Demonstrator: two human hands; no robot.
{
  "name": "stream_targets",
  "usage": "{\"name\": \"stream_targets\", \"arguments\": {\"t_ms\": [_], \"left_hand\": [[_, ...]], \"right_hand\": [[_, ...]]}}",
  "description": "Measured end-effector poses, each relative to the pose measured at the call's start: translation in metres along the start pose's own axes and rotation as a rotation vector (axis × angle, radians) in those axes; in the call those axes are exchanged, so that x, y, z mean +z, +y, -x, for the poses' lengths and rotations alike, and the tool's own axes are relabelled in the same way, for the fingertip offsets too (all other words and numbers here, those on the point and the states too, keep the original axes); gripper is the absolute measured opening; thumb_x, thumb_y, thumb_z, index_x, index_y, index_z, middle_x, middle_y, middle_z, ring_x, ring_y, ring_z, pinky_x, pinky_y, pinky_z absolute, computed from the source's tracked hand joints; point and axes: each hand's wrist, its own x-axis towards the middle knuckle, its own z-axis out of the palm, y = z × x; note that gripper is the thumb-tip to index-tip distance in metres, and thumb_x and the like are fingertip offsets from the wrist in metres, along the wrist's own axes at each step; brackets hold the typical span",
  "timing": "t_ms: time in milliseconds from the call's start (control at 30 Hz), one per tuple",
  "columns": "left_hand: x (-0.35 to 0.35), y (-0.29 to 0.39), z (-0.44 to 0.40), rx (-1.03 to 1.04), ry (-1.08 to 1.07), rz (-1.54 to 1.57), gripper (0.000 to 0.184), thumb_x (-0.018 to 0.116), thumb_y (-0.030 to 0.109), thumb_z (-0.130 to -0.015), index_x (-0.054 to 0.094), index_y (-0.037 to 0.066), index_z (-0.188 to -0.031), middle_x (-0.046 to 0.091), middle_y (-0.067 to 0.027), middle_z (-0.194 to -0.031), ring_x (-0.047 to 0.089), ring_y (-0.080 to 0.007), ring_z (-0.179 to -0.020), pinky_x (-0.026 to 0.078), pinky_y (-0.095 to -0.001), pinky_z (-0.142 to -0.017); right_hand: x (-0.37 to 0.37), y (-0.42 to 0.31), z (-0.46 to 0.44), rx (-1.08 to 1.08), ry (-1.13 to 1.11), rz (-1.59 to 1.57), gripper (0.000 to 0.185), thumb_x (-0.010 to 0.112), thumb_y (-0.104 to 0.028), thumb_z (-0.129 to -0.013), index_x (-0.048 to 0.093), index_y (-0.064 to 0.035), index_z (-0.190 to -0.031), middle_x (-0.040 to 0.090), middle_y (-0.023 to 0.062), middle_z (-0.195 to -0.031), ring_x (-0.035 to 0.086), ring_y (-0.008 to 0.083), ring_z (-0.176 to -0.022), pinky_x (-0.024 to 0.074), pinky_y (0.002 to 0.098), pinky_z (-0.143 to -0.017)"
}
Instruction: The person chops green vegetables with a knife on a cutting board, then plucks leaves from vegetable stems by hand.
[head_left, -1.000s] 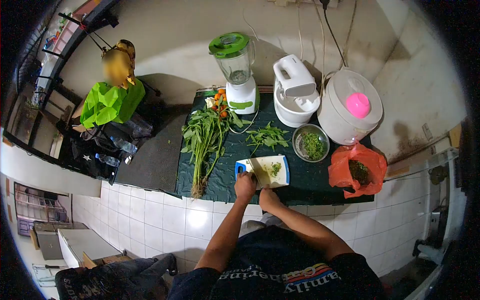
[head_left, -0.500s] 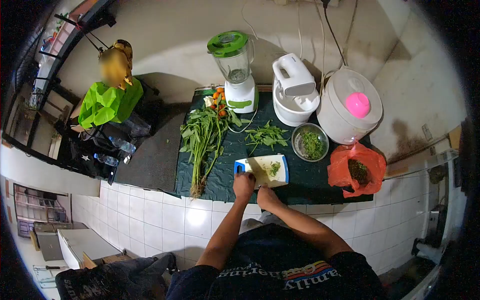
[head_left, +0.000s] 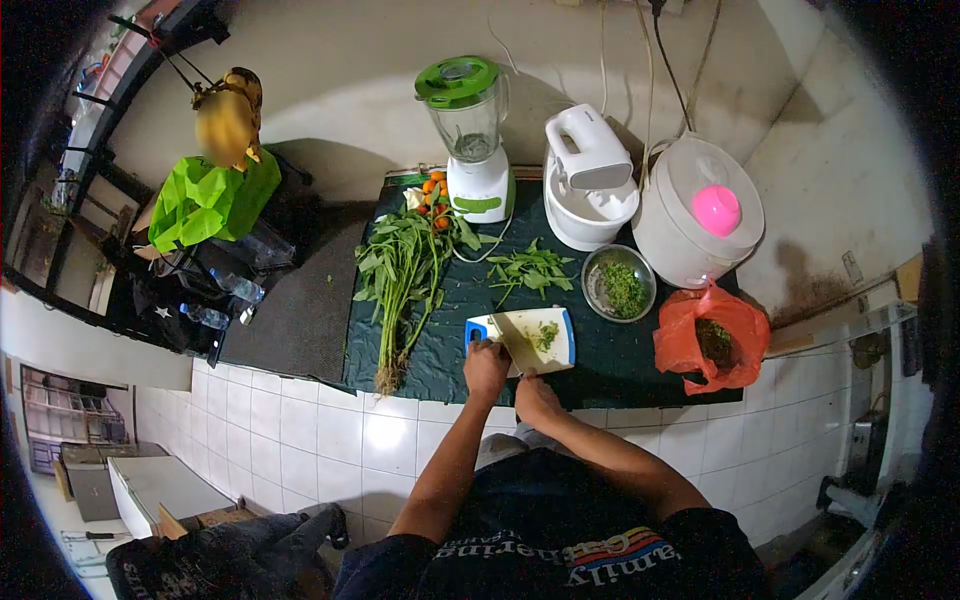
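A white cutting board with blue ends (head_left: 557, 355) lies near the table's front edge, with a small heap of chopped greens (head_left: 545, 336) on it. My right hand (head_left: 537, 398) is closed at the board's near edge around the handle of a knife (head_left: 514, 346), whose blade slants up and left over the board. My left hand (head_left: 486, 370) is closed at the board's left end, beside the blade; what its fingers hold is hidden. Behind the board lie loose leafy sprigs (head_left: 532, 270). A bunch of leafy greens with roots (head_left: 400, 290) is to the left.
A glass bowl of chopped greens (head_left: 620, 285) and a red plastic bag (head_left: 735, 360) stand to the right. Along the back are a blender (head_left: 478, 150), a stand mixer (head_left: 590, 190) and a rice cooker (head_left: 690, 220). Another person's clothed legs (head_left: 270, 540) are at lower left.
The whole view has shifted slightly. Both hands stay at the board with almost the same hold, and the chopped greens look much the same.
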Motion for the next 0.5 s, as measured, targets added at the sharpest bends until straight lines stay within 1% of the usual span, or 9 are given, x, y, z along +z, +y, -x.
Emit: {"name": "stream_targets", "arguments": {"t_ms": [100, 167, 300, 367, 400, 467, 500], "left_hand": [[-0.004, 0.002, 0.000, 0.021, -0.025, -0.028, 0.015, 0.066, 0.020, -0.079, 0.070, 0.006, -0.076, 0.068, -0.0115, -0.087, 0.062, -0.0337, -0.088, 0.054, -0.0448, -0.074], [-0.007, 0.003, -0.001, 0.016, -0.048, -0.041, 0.015, 0.066, 0.020, -0.079, 0.070, 0.006, -0.077, 0.068, -0.0110, -0.088, 0.062, -0.0335, -0.089, 0.055, -0.0448, -0.074], [-0.004, 0.000, -0.001, 0.037, -0.044, -0.015, 0.015, 0.066, 0.021, -0.078, 0.071, 0.007, -0.081, 0.068, -0.0109, -0.090, 0.062, -0.0329, -0.090, 0.055, -0.0443, -0.074], [-0.006, 0.000, 0.001, 0.028, -0.045, 0.008, 0.015, 0.067, 0.021, -0.078, 0.071, 0.007, -0.082, 0.068, -0.0109, -0.090, 0.062, -0.0327, -0.091, 0.055, -0.0441, -0.073], [-0.004, -0.001, 0.001, 0.050, -0.024, -0.011, 0.016, 0.068, 0.022, -0.078, 0.071, 0.007, -0.082, 0.068, -0.0106, -0.090, 0.062, -0.0327, -0.091, 0.056, -0.0440, -0.073], [-0.001, -0.003, 0.000, 0.074, 0.002, -0.029, 0.016, 0.068, 0.022, -0.077, 0.071, 0.007, -0.081, 0.068, -0.0103, -0.089, 0.062, -0.0327, -0.091, 0.056, -0.0439, -0.073], [-0.003, -0.002, -0.001, 0.060, -0.031, -0.026, 0.016, 0.068, 0.022, -0.078, 0.071, 0.007, -0.082, 0.067, -0.0100, -0.089, 0.062, -0.0328, -0.091, 0.056, -0.0440, -0.073]], "right_hand": [[-0.005, -0.002, 0.004, 0.041, -0.052, 0.003, 0.033, 0.045, -0.004, -0.088, 0.042, 0.0149, -0.115, 0.064, 0.0365, -0.095, 0.066, 0.0486, -0.091, 0.0546, 0.0535, -0.079], [0.011, 0.013, -0.005, -0.032, 0.001, 0.006, 0.033, 0.045, -0.004, -0.088, 0.042, 0.0150, -0.115, 0.064, 0.0373, -0.093, 0.066, 0.0478, -0.089, 0.0550, 0.0530, -0.077], [0.008, 0.010, -0.022, -0.002, 0.000, -0.016, 0.036, 0.045, -0.004, -0.088, 0.041, 0.0170, -0.116, 0.064, 0.0382, -0.092, 0.066, 0.0478, -0.089, 0.0550, 0.0521, -0.077], [0.008, 0.013, -0.030, -0.130, 0.015, 0.019, 0.036, 0.046, -0.005, -0.088, 0.043, 0.0187, -0.115, 0.063, 0.0385, -0.092, 0.066, 0.0477, -0.089, 0.0547, 0.0511, -0.078], [0.009, 0.015, -0.030, -0.132, 0.015, 0.015, 0.036, 0.046, -0.005, -0.088, 0.043, 0.0187, -0.115, 0.063, 0.0385, -0.092, 0.066, 0.0477, -0.089, 0.0547, 0.0511, -0.078], [0.012, 0.020, -0.031, -0.158, -0.036, 0.093, 0.033, 0.048, -0.007, -0.087, 0.049, 0.0136, -0.113, 0.066, 0.0330, -0.092, 0.067, 0.0469, -0.085, 0.0548, 0.0519, -0.075], [0.012, 0.018, -0.028, -0.161, -0.033, 0.095, 0.033, 0.048, -0.007, -0.087, 0.049, 0.0136, -0.113, 0.066, 0.0330, -0.092, 0.067, 0.0469, -0.085, 0.0548, 0.0519, -0.075]]}}
